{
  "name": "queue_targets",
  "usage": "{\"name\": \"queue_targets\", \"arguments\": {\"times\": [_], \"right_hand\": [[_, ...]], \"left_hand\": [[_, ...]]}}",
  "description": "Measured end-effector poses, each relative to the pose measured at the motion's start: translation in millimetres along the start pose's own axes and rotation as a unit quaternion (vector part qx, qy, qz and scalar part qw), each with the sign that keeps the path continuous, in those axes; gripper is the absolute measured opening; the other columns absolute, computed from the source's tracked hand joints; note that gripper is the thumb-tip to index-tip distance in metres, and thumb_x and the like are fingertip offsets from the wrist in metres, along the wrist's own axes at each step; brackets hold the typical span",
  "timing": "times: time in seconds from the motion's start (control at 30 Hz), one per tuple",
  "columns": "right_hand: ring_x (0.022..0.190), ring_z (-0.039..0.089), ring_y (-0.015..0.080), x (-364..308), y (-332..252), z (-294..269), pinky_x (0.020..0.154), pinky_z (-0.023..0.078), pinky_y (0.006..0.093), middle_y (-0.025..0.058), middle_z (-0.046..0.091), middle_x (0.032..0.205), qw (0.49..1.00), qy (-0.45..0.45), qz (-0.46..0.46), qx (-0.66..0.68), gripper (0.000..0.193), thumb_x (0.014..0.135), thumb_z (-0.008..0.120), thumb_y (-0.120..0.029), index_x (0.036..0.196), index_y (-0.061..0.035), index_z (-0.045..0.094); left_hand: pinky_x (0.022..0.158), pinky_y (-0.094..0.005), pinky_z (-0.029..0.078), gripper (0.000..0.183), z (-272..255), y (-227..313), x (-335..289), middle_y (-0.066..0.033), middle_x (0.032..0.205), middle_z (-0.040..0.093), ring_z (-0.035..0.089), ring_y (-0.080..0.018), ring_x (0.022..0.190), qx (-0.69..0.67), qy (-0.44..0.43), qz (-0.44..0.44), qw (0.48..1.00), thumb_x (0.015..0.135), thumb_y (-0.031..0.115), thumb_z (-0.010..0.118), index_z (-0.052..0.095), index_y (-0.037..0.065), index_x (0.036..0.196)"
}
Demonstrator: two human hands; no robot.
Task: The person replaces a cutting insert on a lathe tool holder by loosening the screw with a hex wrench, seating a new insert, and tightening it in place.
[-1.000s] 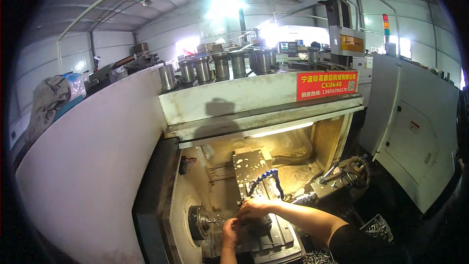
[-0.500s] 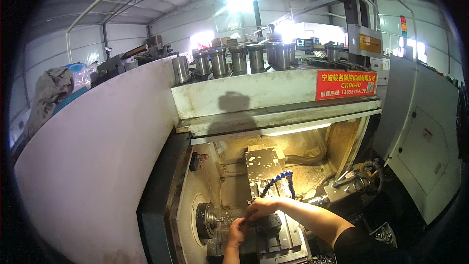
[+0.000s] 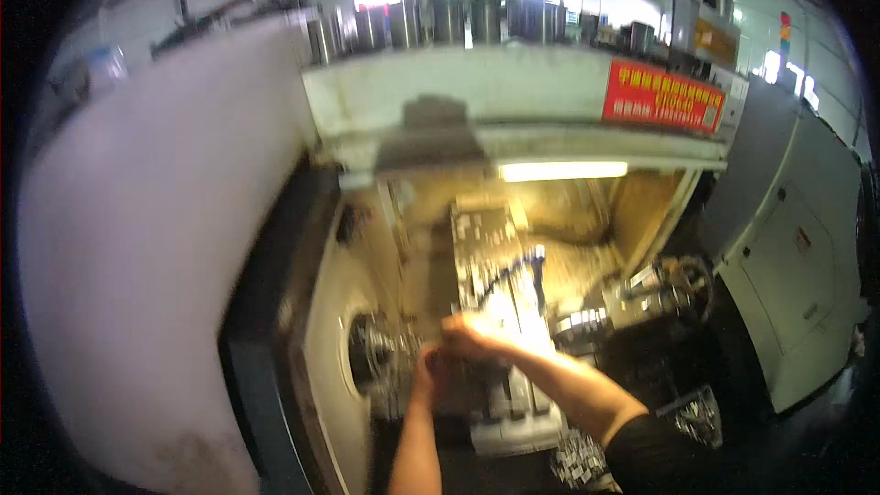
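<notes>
Inside the lathe's lit work area, my two hands meet just to the right of the spindle chuck (image 3: pixel 368 355). My right hand (image 3: pixel 472 337) is curled with its fingers closed, reaching in from the right. Against it, slightly lower and to the left, is my left hand (image 3: pixel 429 372), its fingers drawn together. Motion blur and the hands themselves hide whatever is between the fingers. A metal machine slide (image 3: pixel 518 403) lies under and beyond my right forearm, and a blue jointed coolant hose (image 3: pixel 538 268) rises behind that hand.
A tailstock-like unit with a handwheel (image 3: pixel 686 286) stands at the right. Small metal parts (image 3: pixel 579 460) are piled at lower right, near a container of parts (image 3: pixel 698 417). Several metal cylinders (image 3: pixel 447 20) stand on the machine top. A light tube (image 3: pixel 564 170) glows above the opening.
The view has tilted down and blurred, so the machine appears higher. My hands remain together and now sit closer to the chuck.
</notes>
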State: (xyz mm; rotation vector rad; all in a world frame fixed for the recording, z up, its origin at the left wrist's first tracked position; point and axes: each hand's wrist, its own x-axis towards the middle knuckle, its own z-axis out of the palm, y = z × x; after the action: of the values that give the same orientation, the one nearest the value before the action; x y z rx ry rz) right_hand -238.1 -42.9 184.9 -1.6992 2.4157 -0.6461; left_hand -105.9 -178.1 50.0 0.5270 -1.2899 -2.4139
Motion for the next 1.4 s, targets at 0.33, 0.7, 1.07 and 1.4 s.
{"name": "queue_targets", "arguments": {"times": [0.33,0.7,1.07,1.4], "right_hand": [[0.092,0.073,0.0417,0.1,14.4,27.6,0.079,0.056,0.0507,0.0199,0.074,0.093,0.991,0.044,0.029,0.126,0.032,0.093,0.078,-0.036,0.098,-0.0047,0.071],[0.101,0.069,0.0308,-33.5,-26.2,-20.0,0.085,0.058,0.0438,0.0089,0.069,0.100,0.992,0.088,-0.085,-0.038,0.013,0.093,0.075,-0.023,0.097,-0.0100,0.075],[0.102,0.068,0.0210,-19.0,-36.6,-30.7,0.080,0.059,0.0371,-0.0005,0.067,0.097,0.925,0.033,-0.196,-0.324,0.006,0.088,0.073,-0.026,0.091,-0.0205,0.075],[0.099,0.066,0.0209,-23.3,-28.4,-21.5,0.080,0.058,0.0374,-0.0014,0.063,0.098,0.934,0.056,-0.201,-0.291,0.011,0.083,0.075,-0.024,0.094,-0.0199,0.072]], "left_hand": [[0.099,-0.0416,0.055,0.035,6.5,-2.5,8.1,-0.0090,0.115,0.073,0.069,-0.0246,0.107,0.001,-0.050,0.058,0.997,0.104,0.033,0.057,0.073,0.004,0.114],[0.104,-0.0410,0.054,0.028,27.9,26.4,-33.5,-0.0148,0.120,0.073,0.069,-0.0292,0.120,0.352,-0.039,0.196,0.914,0.099,0.008,0.071,0.070,0.007,0.127],[0.099,-0.0303,0.050,0.021,50.5,53.1,-53.7,-0.0045,0.114,0.072,0.065,-0.0122,0.107,0.236,-0.096,0.111,0.960,0.104,0.007,0.065,0.067,-0.001,0.123],[0.096,-0.0307,0.051,0.015,49.0,34.8,-41.6,-0.0047,0.109,0.072,0.065,-0.0122,0.102,0.230,-0.090,0.123,0.961,0.105,0.005,0.064,0.069,0.000,0.118]]}}
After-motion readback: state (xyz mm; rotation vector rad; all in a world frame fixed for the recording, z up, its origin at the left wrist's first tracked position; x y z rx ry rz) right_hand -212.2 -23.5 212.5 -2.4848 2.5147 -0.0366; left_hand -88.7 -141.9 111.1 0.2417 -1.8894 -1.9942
